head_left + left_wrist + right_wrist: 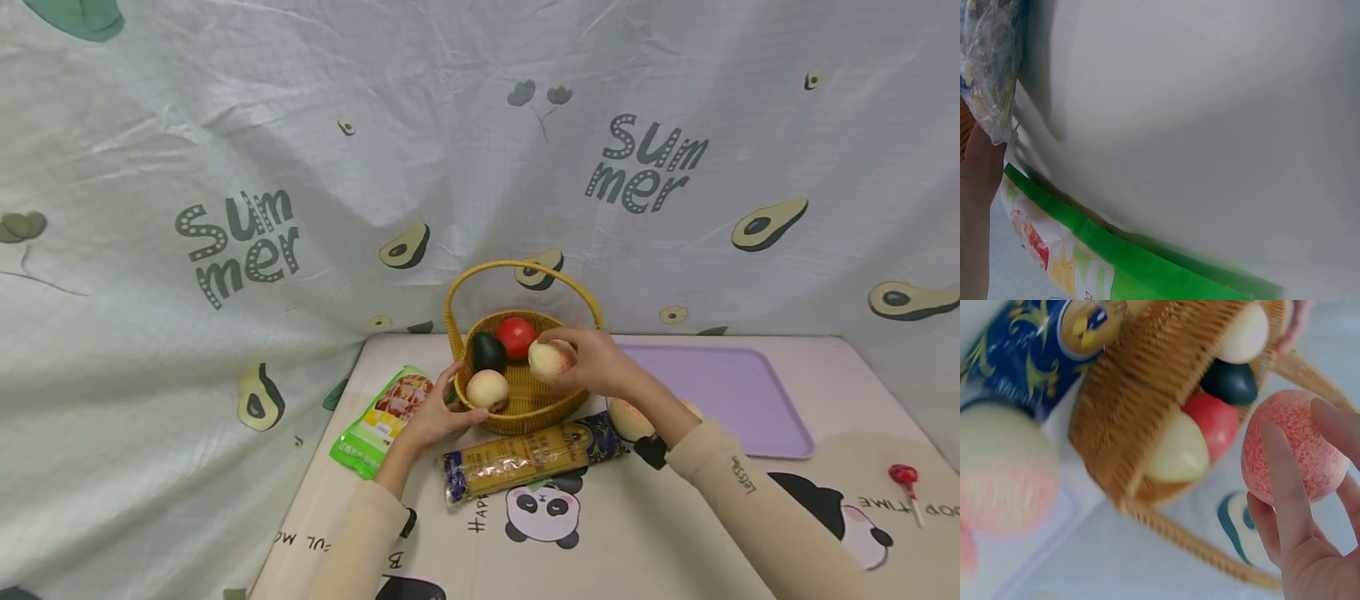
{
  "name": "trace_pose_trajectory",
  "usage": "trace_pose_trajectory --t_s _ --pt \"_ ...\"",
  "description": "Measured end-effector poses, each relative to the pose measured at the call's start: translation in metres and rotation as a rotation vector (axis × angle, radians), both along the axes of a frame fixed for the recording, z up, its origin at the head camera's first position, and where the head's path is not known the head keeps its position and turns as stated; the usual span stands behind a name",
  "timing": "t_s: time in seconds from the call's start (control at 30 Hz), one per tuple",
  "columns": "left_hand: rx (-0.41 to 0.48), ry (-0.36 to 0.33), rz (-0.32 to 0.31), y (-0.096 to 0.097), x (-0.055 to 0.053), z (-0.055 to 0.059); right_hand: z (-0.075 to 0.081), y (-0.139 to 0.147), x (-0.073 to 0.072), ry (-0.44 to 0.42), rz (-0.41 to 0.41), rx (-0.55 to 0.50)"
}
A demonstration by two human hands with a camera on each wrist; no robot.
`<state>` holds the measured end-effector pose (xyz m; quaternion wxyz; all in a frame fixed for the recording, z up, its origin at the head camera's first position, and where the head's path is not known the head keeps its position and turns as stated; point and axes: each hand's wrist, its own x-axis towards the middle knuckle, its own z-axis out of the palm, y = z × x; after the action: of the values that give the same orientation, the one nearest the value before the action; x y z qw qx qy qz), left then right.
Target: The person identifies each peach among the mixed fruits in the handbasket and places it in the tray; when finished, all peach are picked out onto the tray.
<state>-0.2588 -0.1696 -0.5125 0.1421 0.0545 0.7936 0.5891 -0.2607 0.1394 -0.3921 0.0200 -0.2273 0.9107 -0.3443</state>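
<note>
My right hand (592, 358) holds a peach (551, 360) over the right part of a yellow wicker basket (525, 425). In the right wrist view, fingers and thumb are around the peach (1291, 447). My left hand (438, 417) grips the basket's left front side, thumb along the front. Inside the basket lie another peach (487, 389), a dark oval fruit or vegetable (488, 353) and a red round fruit (516, 337). A pale round fruit (1179, 450) also shows there in the right wrist view; the head view hides it behind my right hand.
A pasta packet (517, 462) lies before the basket, a green snack bag (382, 421) to its left. One peach (628, 419) sits by the packet's right end; another (692, 408) is mostly behind my forearm. A purple tray (750, 400) and a red lollipop (903, 475) are at right.
</note>
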Motion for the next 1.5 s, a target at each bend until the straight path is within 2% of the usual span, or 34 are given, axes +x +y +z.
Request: trace_pose_trajectory --t_s 0.13,0.27,0.47,0.6,0.77,0.97,1.2,1.5 --pt "0.004 -0.006 0.002 -0.003 0.001 0.0 0.015 0.022 0.014 0.075 -0.011 -0.026" --pt "0.0 -0.008 0.004 -0.005 0.002 -0.001 0.024 0.051 0.031 0.128 -0.049 -0.004" --pt "0.001 -0.001 0.006 -0.006 0.002 0.001 0.022 0.101 0.056 0.139 -0.169 0.096" --pt "0.002 -0.001 -0.004 -0.006 0.002 0.002 0.008 0.139 0.068 0.151 -0.24 0.122" --pt "0.002 0.0 -0.002 -0.006 0.001 0.003 -0.017 0.18 0.075 0.149 -0.3 0.139" --pt "0.007 0.0 -0.005 -0.006 -0.002 -0.001 -0.051 0.216 0.08 0.006 -0.348 0.181" --pt "-0.026 -0.005 -0.003 -0.004 -0.003 -0.002 -0.083 0.23 0.084 -0.053 -0.361 0.189" --pt "-0.017 -0.008 0.001 -0.004 -0.003 -0.003 -0.091 0.226 0.079 -0.091 -0.345 0.169"
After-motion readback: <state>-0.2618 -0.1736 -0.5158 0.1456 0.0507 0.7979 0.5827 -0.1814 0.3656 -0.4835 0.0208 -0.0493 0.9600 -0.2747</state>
